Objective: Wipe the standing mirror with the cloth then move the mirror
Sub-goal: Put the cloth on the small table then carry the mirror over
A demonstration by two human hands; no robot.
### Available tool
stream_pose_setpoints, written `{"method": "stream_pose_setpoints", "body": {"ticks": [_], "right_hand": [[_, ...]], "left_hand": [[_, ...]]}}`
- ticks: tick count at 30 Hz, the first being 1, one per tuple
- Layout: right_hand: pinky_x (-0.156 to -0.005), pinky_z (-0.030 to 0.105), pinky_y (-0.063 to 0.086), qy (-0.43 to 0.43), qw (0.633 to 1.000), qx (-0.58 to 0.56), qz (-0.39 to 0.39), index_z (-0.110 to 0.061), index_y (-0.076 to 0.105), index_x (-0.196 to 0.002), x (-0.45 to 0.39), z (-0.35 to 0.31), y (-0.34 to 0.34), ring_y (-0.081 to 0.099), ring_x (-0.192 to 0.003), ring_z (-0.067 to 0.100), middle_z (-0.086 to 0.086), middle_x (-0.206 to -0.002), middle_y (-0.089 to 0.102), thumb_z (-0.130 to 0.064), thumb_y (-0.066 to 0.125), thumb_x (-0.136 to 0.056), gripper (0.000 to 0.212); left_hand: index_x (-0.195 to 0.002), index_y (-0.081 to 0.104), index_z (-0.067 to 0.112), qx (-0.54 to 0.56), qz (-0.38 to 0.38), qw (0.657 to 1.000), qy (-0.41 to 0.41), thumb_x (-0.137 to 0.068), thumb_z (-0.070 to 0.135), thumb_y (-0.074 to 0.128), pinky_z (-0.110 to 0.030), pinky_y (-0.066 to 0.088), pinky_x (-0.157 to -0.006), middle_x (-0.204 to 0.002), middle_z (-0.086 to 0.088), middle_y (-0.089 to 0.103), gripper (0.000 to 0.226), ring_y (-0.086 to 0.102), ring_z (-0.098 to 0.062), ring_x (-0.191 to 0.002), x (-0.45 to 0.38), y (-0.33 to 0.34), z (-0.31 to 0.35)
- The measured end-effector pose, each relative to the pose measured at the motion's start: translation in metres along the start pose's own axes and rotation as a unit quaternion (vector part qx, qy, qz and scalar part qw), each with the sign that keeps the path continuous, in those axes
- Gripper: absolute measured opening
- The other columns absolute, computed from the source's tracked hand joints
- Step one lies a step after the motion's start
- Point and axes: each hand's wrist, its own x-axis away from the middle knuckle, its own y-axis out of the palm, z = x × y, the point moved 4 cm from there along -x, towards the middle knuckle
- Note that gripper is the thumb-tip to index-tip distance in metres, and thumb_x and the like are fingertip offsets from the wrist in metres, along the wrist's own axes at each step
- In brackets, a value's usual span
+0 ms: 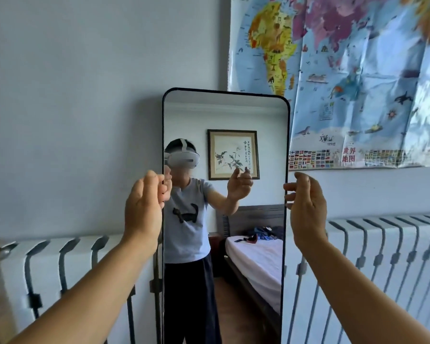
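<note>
A home bedroom: a white radiator [382, 256] runs along the pale wall under a taped-up world map [358, 83], and the mirror [225, 115] at centre reflects a bed and a framed painting.

**Colours and patterns in the room**

The mirror [225, 244] has a thin black frame. The wall [85, 95] is pale blue-grey. The map [353, 78] is mostly light blue, with yellow, orange and purple lands, and a row of small many-coloured flags along its lower edge. The radiator [382, 256] is white with dark grey stripes.
</note>
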Motion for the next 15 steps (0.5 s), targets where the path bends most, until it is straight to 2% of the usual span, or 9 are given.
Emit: {"method": "stream_pose_setpoints", "body": {"ticks": [3,5,7,9,12,15], "right_hand": [[-0.092,0.037,0.044,0.042,0.999,0.031,-0.005,-0.023,0.047,-0.13,-0.022,0.037,-0.022,0.057,-0.103,0.017,0.002,-0.122,0.059,-0.038,0.033,-0.099,0.037],[-0.098,0.036,0.039,0.08,0.996,0.034,-0.022,-0.027,0.037,-0.139,-0.037,0.063,-0.034,0.048,-0.122,0.019,0.001,-0.138,0.047,-0.041,0.035,-0.098,0.043],[-0.088,0.031,0.035,0.133,0.99,0.027,-0.047,-0.029,0.029,-0.143,-0.051,0.09,-0.043,0.043,-0.125,0.018,-0.001,-0.143,0.04,-0.042,0.036,-0.097,0.048],[-0.085,0.029,0.033,0.169,0.982,0.027,-0.077,-0.028,0.023,-0.145,-0.06,0.114,-0.047,0.043,-0.12,0.017,-0.002,-0.144,0.038,-0.042,0.038,-0.096,0.053],[-0.101,0.039,0.035,0.196,0.972,0.06,-0.112,-0.029,0.023,-0.144,-0.07,0.147,-0.047,0.041,-0.127,0.023,0.0,-0.146,0.036,-0.05,0.04,-0.094,0.058],[-0.107,0.05,0.031,0.22,0.964,0.047,-0.144,-0.027,0.03,-0.141,-0.073,0.172,-0.037,0.043,-0.126,0.023,0.003,-0.139,0.044,-0.058,0.041,-0.089,0.061]], "left_hand": [[-0.096,0.058,0.036,-0.048,0.004,0.998,-0.031,-0.076,0.067,0.04,-0.034,0.044,-0.091,-0.095,0.008,0.059,0.042,0.056,-0.012,-0.091,-0.011,-0.011,-0.031],[-0.11,0.056,0.033,-0.083,0.014,0.995,-0.057,-0.077,0.065,0.037,-0.041,0.041,-0.103,-0.112,0.004,0.06,0.049,0.056,-0.018,-0.108,-0.017,-0.018,-0.054],[-0.13,0.051,0.028,-0.111,0.017,0.99,-0.086,-0.087,0.061,0.036,-0.045,0.037,-0.11,-0.129,-0.002,0.056,0.056,0.053,-0.021,-0.121,-0.022,-0.023,-0.076],[-0.143,0.041,0.023,-0.143,0.011,0.983,-0.111,-0.094,0.059,0.035,-0.048,0.033,-0.114,-0.142,-0.005,0.05,0.061,0.048,-0.024,-0.13,-0.025,-0.024,-0.094],[-0.148,0.035,0.022,-0.154,0.024,0.978,-0.14,-0.098,0.054,0.035,-0.046,0.031,-0.114,-0.152,-0.008,0.044,0.059,0.044,-0.026,-0.136,-0.024,-0.025,-0.118],[-0.145,0.041,0.02,-0.139,0.034,0.973,-0.18,-0.1,0.053,0.032,-0.042,0.032,-0.111,-0.147,-0.009,0.05,0.056,0.05,-0.021,-0.124,-0.019,-0.023,-0.138]]}}
